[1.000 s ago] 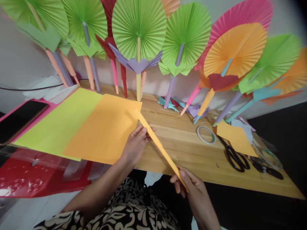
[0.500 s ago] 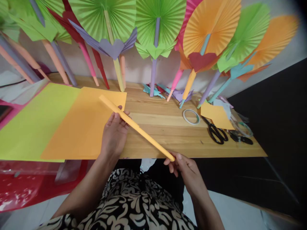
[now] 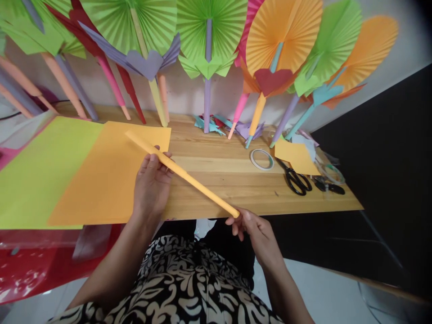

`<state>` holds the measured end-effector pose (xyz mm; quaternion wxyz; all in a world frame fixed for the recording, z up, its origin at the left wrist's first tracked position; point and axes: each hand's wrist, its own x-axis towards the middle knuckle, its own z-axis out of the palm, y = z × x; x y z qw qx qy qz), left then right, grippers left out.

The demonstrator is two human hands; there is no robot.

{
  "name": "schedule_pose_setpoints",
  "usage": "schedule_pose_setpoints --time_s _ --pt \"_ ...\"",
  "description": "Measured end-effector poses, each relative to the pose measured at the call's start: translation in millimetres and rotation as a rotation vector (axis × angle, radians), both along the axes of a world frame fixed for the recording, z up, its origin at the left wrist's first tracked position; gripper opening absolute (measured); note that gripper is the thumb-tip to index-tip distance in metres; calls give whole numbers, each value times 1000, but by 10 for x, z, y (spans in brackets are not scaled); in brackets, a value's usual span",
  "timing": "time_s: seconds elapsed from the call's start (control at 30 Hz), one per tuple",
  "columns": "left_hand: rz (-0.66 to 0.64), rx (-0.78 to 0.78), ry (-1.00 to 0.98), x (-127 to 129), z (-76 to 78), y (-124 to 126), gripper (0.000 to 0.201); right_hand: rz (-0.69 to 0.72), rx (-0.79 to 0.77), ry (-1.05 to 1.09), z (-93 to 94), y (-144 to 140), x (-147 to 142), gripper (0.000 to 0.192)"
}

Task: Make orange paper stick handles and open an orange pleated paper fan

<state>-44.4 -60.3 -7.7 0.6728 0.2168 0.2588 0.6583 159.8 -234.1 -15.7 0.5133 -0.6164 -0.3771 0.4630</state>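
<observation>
Left hand [image 3: 150, 182] pinches the rolled orange paper stick [image 3: 182, 173] mid-length, right hand [image 3: 253, 227] grips its end; tight, even rolling keeps it straight.

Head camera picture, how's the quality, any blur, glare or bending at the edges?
Head view: sharp in the middle, where the left hand and right hand hold the orange paper stick; light is soft and even, with faint shadows on the wooden table; wide-angle bending tilts the paper fans outward; white glare spots show on the red plastic at lower left; the right corners darken.
</observation>
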Motion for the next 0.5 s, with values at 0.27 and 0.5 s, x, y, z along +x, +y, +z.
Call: schedule_pose_setpoints --time_s 0.27,0.5 --pt "9 -18 -47 17 -13 16 14 -8 -61 -94 -6 43 -14 32" --pt "28 -52 -34 17 8 43 15 84 -76 -399 22 -5 199 31"
